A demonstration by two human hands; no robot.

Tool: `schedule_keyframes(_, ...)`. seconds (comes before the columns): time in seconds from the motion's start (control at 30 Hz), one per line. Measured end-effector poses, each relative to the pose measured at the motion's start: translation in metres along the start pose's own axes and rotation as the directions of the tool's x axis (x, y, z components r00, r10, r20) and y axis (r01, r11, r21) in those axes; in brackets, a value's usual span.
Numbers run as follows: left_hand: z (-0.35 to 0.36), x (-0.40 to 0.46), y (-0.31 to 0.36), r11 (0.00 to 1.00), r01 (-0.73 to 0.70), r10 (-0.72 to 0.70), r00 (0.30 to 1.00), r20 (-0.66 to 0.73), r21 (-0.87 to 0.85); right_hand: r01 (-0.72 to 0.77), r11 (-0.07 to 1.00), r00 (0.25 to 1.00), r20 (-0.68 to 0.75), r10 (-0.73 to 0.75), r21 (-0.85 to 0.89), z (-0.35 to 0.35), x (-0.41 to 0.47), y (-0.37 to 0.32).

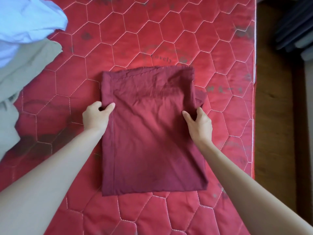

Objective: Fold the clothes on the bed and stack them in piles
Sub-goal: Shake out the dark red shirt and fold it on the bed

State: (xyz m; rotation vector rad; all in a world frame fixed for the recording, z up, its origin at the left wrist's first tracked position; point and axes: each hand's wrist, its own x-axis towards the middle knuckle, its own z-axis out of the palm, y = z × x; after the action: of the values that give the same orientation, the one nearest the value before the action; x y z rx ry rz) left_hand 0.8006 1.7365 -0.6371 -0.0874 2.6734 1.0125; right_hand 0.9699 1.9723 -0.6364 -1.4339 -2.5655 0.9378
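Note:
A dark red garment (150, 126) lies folded into a tall rectangle in the middle of the red quilted mattress (169, 31). My left hand (96, 116) pinches its left edge about halfway up, thumb on top and fingers curled under the fold. My right hand (199, 123) grips the right edge at the same height, thumb on the cloth and fingers tucked under the edge. A small flap of the garment sticks out beyond the right edge just above my right hand.
A loose heap of clothes lies at the left: a pale blue piece (25, 19) over a beige one (28, 68). The mattress's right edge (254, 99) drops to a wooden floor (274, 133), with dark objects (294, 26) at top right.

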Motion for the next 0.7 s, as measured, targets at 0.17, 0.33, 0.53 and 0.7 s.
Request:
schedule_keyframes(0.17, -0.001, -0.004, -0.006, 0.999, -0.050, 0.049, 0.999, -0.020, -0.023, -0.086, 0.995, 0.995, 0.057, 0.084, 0.041, -0.004, 0.010, -0.007)
schedule_keyframes(0.33, 0.002, 0.000, -0.002, 0.984, 0.030, -0.039, 0.998, -0.049, -0.176, -0.097, 0.993, 0.995, -0.007, 0.097, 0.072, 0.001, 0.030, -0.020)
schedule_keyframes(0.53, 0.005, 0.014, 0.005, 0.960, 0.024, -0.008, 0.998, 0.058, -0.277, -0.122, 0.975, 0.988, -0.074, 0.138, 0.183, 0.003, 0.050, -0.039)
schedule_keyframes(0.7, 0.010, 0.029, 0.022, 0.981, 0.054, -0.044, 0.997, 0.058, -0.185, -0.157, 0.978, 0.988, 0.021, 0.156, 0.139, 0.009, 0.075, -0.063)
